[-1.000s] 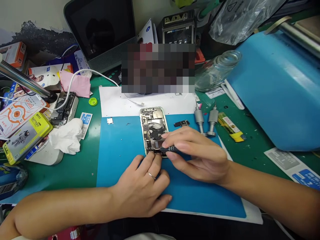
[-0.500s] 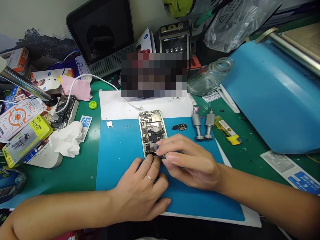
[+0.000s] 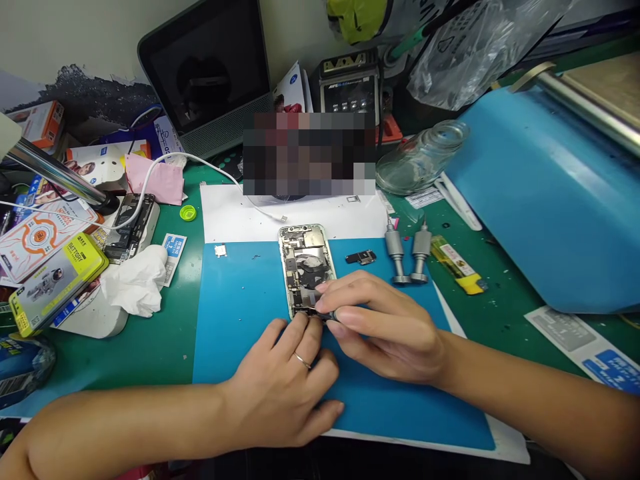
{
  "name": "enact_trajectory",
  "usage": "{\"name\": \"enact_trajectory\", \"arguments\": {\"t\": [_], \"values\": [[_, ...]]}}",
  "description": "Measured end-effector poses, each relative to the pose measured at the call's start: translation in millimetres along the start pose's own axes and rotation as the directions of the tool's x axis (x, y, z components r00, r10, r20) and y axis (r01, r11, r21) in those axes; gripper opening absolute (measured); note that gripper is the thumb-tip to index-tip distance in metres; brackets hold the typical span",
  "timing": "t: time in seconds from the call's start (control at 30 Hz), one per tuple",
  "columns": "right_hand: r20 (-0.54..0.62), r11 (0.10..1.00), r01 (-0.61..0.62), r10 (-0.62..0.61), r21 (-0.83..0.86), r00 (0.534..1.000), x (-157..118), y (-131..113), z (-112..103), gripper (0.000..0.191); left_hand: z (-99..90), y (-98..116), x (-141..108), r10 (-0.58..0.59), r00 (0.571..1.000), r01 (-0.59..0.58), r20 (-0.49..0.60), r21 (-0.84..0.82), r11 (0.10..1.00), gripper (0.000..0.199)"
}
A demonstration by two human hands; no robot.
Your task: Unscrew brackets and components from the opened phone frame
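An opened smartphone [image 3: 309, 259], its inner parts bare, lies on the blue mat [image 3: 237, 353]. My left hand [image 3: 287, 373] is palm down at its lower end, with fingertips pressed on the bottom edge. The thumb of that hand rests apart on the mat. From the right, my right hand [image 3: 385, 327] pinches a slim dark tool [image 3: 327, 315] whose tip reaches the phone's lower part. Fingers hide most of the tool, so its kind is unclear. A small dark phone part [image 3: 361, 257] lies right of the phone.
Two grey metal screwdrivers [image 3: 395, 252] stand at the mat's upper right, beside a yellow tube [image 3: 457, 265]. A small silver piece [image 3: 221, 251] lies at upper left. A white cable [image 3: 200, 160] arcs behind the phone. Boxes and a crumpled tissue [image 3: 137, 280] crowd the left; a glass jar [image 3: 420, 157] lies behind.
The whole view has shifted slightly downward. Both hands keep nearly the same place at the phone's lower end, with the tool still in my right fingers.
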State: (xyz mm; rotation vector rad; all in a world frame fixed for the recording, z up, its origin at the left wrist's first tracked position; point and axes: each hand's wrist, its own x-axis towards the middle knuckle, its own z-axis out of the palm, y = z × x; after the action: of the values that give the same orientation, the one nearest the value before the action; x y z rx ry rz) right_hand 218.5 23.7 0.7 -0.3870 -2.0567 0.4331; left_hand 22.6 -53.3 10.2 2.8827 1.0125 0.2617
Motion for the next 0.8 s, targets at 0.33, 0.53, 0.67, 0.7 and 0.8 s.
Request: {"name": "enact_trajectory", "arguments": {"t": [0.33, 0.53, 0.67, 0.7, 0.8], "values": [[-0.003, 1.000, 0.008, -0.008, 0.000, 1.000, -0.9, 2.8, 0.7, 0.047, -0.2, -0.2, 0.1, -0.004, 1.000, 0.004, -0.002, 0.001, 1.000, 0.047], [-0.010, 1.000, -0.004, 0.004, 0.004, 1.000, -2.8, 3.3, 0.4, 0.046, -1.1, 0.2, -0.4, -0.001, 1.000, 0.001, -0.006, 0.000, 1.000, 0.045], [0.002, 1.000, -0.003, 0.003, 0.002, 1.000, -3.3, 3.4, 0.7, 0.050, -1.7, 0.3, -0.4, -0.001, 1.000, 0.001, -0.008, -0.001, 1.000, 0.046], [0.007, 1.000, -0.003, 0.003, 0.002, 1.000, -3.0, 3.3, 0.9, 0.051, -1.7, 0.2, -0.2, -0.001, 1.000, 0.001, -0.007, -0.001, 1.000, 0.045], [0.015, 1.000, 0.003, -0.003, 0.008, 1.000, -1.7, 2.5, 1.3, 0.051, -1.4, 0.0, 0.3, -0.002, 1.000, 0.002, -0.005, -0.001, 1.000, 0.045]]}}
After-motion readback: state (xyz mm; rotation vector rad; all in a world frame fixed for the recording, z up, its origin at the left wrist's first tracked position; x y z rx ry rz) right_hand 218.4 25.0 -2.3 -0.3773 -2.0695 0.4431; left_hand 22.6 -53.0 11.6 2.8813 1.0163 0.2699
